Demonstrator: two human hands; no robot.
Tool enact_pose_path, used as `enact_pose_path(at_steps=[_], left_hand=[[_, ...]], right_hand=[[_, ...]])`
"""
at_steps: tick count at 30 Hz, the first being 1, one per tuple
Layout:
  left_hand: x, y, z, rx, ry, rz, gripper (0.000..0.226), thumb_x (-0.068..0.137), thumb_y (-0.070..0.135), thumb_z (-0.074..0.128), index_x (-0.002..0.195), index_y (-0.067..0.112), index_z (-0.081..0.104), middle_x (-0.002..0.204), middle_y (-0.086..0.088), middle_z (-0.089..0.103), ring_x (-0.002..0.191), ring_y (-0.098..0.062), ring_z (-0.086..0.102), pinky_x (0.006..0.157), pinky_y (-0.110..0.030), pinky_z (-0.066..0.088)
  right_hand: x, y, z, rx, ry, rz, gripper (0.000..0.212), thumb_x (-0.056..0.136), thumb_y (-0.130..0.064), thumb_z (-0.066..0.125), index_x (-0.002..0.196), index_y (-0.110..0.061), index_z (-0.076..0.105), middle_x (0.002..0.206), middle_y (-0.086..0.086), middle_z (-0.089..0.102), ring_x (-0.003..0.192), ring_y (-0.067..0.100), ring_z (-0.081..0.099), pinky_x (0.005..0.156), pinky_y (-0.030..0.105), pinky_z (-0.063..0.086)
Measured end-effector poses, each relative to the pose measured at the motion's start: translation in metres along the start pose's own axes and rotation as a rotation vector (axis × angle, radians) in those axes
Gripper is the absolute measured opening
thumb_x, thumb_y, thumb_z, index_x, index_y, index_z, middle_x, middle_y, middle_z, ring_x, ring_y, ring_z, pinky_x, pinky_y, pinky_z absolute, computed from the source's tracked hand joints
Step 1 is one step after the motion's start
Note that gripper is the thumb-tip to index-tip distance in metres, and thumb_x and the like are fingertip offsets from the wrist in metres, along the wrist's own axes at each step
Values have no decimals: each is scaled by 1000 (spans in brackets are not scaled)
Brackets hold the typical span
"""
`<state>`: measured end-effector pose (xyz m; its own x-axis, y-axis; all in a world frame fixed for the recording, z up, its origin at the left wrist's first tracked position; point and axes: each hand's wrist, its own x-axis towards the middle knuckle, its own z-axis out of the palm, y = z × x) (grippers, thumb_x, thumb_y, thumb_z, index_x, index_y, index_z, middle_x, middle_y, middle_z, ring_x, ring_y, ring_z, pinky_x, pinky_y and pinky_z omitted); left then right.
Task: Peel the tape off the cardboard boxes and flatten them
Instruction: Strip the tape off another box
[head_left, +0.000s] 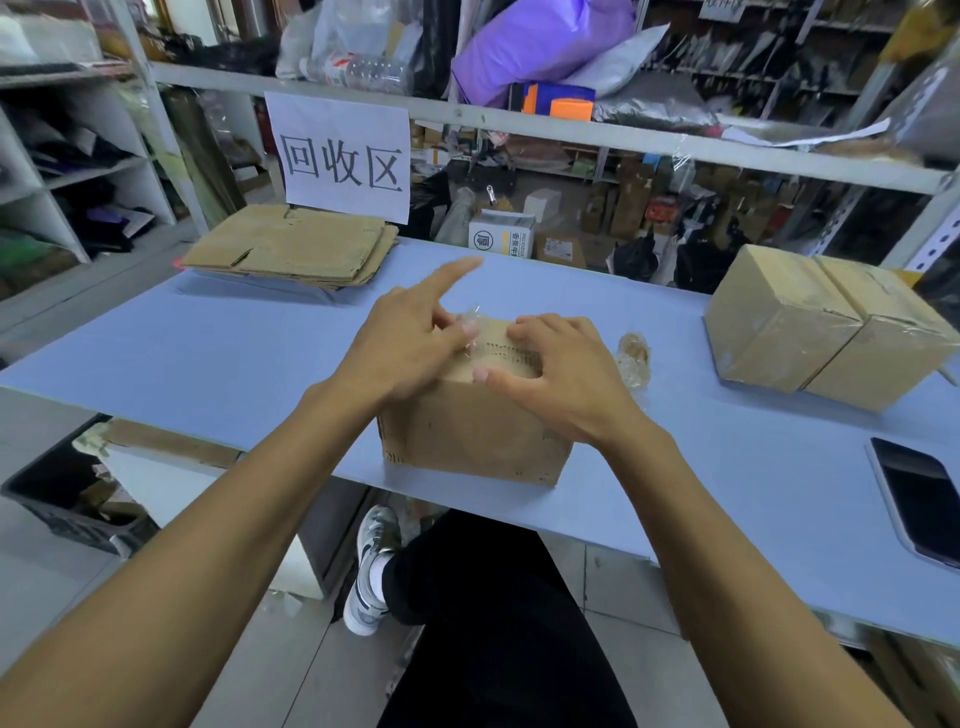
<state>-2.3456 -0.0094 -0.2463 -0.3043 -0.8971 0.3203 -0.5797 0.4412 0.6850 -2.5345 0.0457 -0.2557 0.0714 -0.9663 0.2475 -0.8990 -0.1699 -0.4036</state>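
Observation:
A small cardboard box (467, 436) stands at the near edge of the blue table (234, 353). My left hand (400, 338) is on its top left and pinches a crumpled strip of clear tape (470, 325) between thumb and fingers, with the index finger pointing up and away. My right hand (561, 374) rests on the box's top right, fingers curled onto the cardboard and thumb at the front top edge. A torn patch of cardboard shows between the two hands.
A stack of flattened boxes (291, 249) lies at the far left under a paper sign (343, 156). Two taped boxes (826, 327) stand at the right. A wad of peeled tape (634, 356) lies beside the small box. A phone (919, 499) sits near the right edge.

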Motion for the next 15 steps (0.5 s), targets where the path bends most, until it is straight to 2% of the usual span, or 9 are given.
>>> enact_pose_path(at_steps=[1,2,4,6,8,9,11,13,15], left_hand=[[-1,-1,-2,-20,-21,1,45,95,31,62,136,46,52,90,14,70,103,-12,55,87,-27,44],[-1,-3,-1,-1,-32,10,39,97,32,58,133,45,55,91,13,69,106,-16,53,90,-30,43],[-5,-7,3,103,-13,46,32,95,41,47,121,39,66,100,9,65,113,-21,43,100,-37,39],[-9,-10,5,62,-1,26,28,96,47,48,111,40,70,117,10,49,121,-16,33,105,-29,33],[-9,-9,2,-103,-23,-24,8,94,45,63,99,43,70,123,15,37,128,-9,32,98,-16,30],[-9,-8,1,-152,-27,-31,5,89,43,71,94,43,70,122,13,37,127,-6,37,96,-14,32],[-8,-9,1,-184,35,-30,11,84,34,79,91,39,71,113,10,45,106,1,52,87,-12,38],[-11,-9,2,-208,108,-26,14,89,22,73,97,34,71,108,10,48,95,4,54,77,-5,39],[-15,-14,1,-303,153,-39,29,93,13,63,112,35,69,117,8,49,103,4,54,78,-2,41]], right_hand=[[4,-1,-3,-19,-29,14,67,84,-68,63,127,-17,61,128,-5,58,121,21,39,91,24,26],[9,-2,-7,-54,-62,26,68,81,-72,62,121,-17,62,120,-5,57,116,22,40,90,28,30],[20,-10,-9,-135,-109,46,74,73,-82,58,105,-16,57,104,-5,50,106,23,41,86,35,36],[26,-19,-5,-189,-105,60,80,65,-91,45,99,-18,45,103,-4,41,106,23,37,86,39,38],[26,-22,3,-189,-81,39,82,62,-93,38,104,-22,43,112,-2,41,115,24,36,95,43,34],[26,-21,6,-171,-93,27,84,62,-93,40,110,-24,46,119,-1,44,122,24,35,101,45,30],[27,-19,6,-154,-159,8,89,64,-92,47,126,-29,47,130,-2,49,130,23,36,109,48,24],[28,-18,5,-170,-191,-9,89,68,-91,50,136,-33,43,134,-3,51,129,23,41,111,48,23],[28,-18,5,-191,-184,-20,89,69,-90,50,138,-34,41,135,-3,51,127,23,43,107,45,23]])
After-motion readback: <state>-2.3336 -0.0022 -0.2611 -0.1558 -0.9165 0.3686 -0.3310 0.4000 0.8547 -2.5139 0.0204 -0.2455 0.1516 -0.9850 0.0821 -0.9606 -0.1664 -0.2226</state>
